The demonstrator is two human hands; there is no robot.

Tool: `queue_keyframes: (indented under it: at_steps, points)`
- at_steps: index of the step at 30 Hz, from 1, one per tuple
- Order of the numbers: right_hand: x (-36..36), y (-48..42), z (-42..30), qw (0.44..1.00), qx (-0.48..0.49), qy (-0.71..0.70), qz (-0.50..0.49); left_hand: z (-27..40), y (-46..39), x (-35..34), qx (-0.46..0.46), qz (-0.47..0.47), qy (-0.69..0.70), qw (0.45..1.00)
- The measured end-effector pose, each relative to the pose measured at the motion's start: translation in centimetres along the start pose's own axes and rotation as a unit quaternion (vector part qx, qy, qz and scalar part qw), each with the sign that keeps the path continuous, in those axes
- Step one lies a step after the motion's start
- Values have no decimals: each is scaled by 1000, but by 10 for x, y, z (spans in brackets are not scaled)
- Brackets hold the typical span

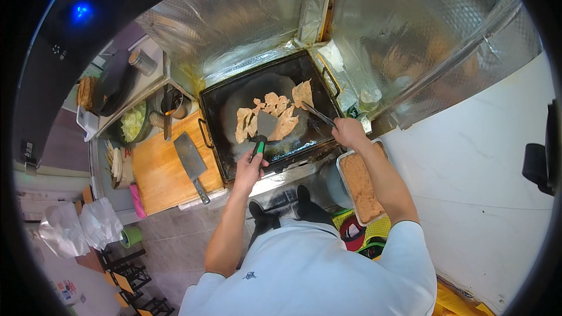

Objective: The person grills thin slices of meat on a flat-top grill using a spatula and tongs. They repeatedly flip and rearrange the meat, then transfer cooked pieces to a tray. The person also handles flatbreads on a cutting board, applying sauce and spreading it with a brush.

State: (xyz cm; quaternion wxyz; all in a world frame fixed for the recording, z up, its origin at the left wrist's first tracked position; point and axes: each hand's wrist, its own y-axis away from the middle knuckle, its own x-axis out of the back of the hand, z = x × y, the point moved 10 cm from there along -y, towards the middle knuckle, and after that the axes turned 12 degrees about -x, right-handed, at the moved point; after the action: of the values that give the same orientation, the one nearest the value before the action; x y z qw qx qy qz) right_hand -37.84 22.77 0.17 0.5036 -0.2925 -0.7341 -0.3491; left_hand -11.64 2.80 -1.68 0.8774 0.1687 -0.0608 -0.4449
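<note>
My left hand (pixel 249 167) grips the green-and-black handle of a spatula (pixel 268 122), whose flat metal blade rests among the meat pieces on the griddle. Metal tongs (pixel 319 115) are held in my right hand (pixel 350 132), their tips at a thin slice of meat (pixel 302 93) toward the far right. More pale-brown meat pieces (pixel 275 104) lie around the blade, several of them partly overlapping. The black rectangular griddle (pixel 239 82) has a wire handle on each side, and its surface looks oily.
Left of the griddle, a cleaver (pixel 191 158) lies on a wooden cutting board (pixel 151 171). Behind it stands a bowl of chopped cabbage (pixel 133 123). Below my right forearm is a metal tray of raw minced or marinated meat (pixel 358 180). Foil-covered panels (pixel 246 17) rise behind the griddle.
</note>
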Motion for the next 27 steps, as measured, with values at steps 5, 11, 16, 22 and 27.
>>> queue_keyframes:
  at_steps: [5,11,16,22,27]
  points:
    - [-19,44,10,996,17,59,-72,4,-24,-25,0,-34,-22,999]
    - [-13,30,17,993,-94,-65,20,8,-56,-61,-4,-53,-42,998]
    - [-16,17,16,989,-146,-25,-27,4,-68,-77,28,-86,-136,987]
    - [-32,14,25,987,-144,-67,-29,2,-73,-78,9,-92,-125,988]
    - [-18,31,22,992,-107,-33,-63,2,-70,-72,3,-80,-164,983]
